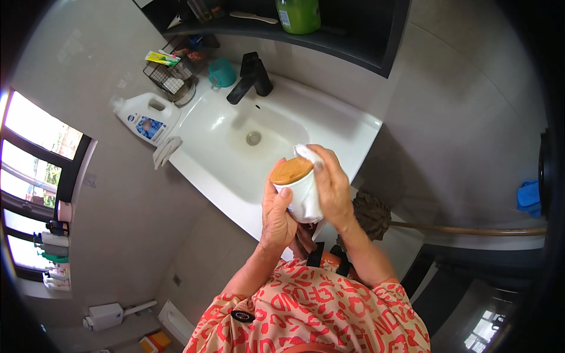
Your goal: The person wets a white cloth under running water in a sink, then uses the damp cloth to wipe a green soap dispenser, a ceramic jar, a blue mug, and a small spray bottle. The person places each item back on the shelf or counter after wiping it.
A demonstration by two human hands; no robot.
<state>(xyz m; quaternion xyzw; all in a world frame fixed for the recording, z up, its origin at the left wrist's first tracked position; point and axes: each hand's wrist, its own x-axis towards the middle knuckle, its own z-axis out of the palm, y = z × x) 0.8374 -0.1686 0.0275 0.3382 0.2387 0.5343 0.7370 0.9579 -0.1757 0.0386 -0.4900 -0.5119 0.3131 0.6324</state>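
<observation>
My left hand (276, 216) is wrapped round the side of a white jar (299, 194) with a round wooden lid (292, 170). The jar is held tilted above the near edge of the white washbasin (347, 113). Against the jar's right side, my right hand (334, 191) presses a white cloth (307, 154). Part of the cloth sticks up past my fingertips beside the lid; the rest is partly hidden by the hand.
A black tap (253, 79) stands behind the basin, with a teal mug (222, 73) and a wire basket (170, 73) to its left. A white jug (147, 117) and folded grey-white cloth (167, 152) sit at the left edge. A green bottle (300, 16) is on the black shelf; a mop (372, 216) leans right.
</observation>
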